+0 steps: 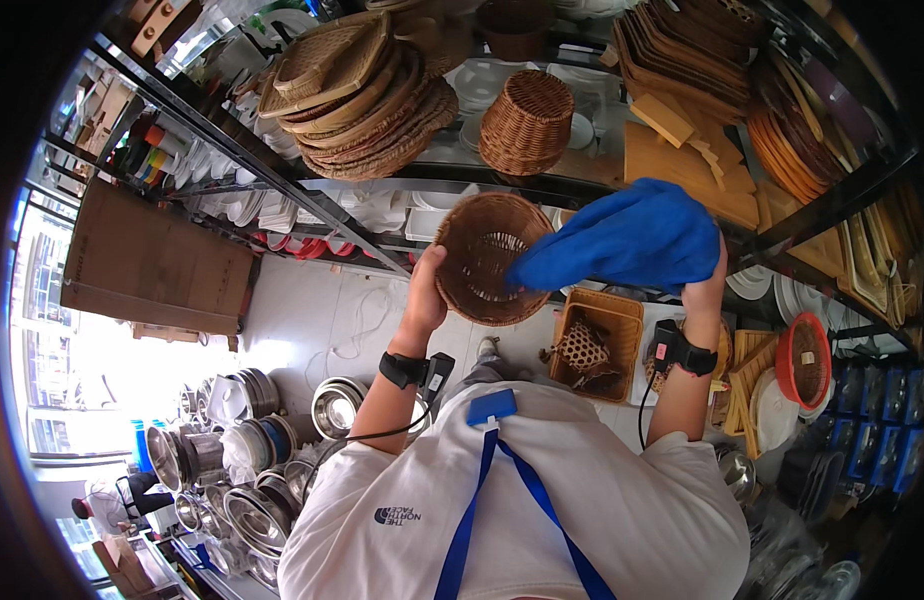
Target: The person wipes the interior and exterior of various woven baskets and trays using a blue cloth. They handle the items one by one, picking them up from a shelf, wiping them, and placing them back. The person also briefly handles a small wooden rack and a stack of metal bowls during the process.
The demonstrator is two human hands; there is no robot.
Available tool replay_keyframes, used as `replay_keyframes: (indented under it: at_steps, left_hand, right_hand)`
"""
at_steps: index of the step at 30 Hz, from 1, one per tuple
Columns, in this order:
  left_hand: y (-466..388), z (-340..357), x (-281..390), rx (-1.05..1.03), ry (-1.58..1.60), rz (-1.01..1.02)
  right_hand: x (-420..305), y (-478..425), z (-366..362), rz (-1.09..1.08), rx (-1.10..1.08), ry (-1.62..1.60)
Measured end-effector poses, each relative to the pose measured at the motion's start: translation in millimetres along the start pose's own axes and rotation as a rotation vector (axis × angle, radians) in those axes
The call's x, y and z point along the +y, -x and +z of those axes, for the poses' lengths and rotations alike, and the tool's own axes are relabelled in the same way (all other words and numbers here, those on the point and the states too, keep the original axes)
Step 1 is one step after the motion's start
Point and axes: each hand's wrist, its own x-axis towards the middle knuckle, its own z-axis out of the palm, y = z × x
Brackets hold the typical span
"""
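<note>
A round brown wicker basket (469,262) is held by its left rim in my left hand (428,289), its open mouth facing me. My right hand (706,277) grips a blue cloth (634,232); the cloth covers most of its fingers. The cloth's loose end hangs to the left, over the basket's right side; whether it touches the wicker I cannot tell. On the shelf just above, a taller wicker basket (526,120) stands between a stack of woven trays (372,112) and some wooden boards (687,165).
A black metal shelf frame (282,180) runs across in front. Below my right hand are a rectangular wicker basket (634,345) and a red-rimmed basket (803,360). Metal bowls (259,517) crowd the lower left, near a large cardboard box (154,259). Another person (117,502) is far left.
</note>
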Motion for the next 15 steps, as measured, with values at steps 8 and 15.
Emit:
replay_keyframes:
  at_steps: [8, 15]
  left_hand:
    - [-0.9, 13.4, -5.8, -0.079, -0.13, -0.188]
    - [-2.1, 4.8, 0.1, -0.223, -0.244, -0.249]
  right_hand:
    - [44.3, 13.8, 68.6, 0.019, -0.239, -0.2]
    - [72.3, -8.0, 62.1, 0.149, 0.015, 0.116]
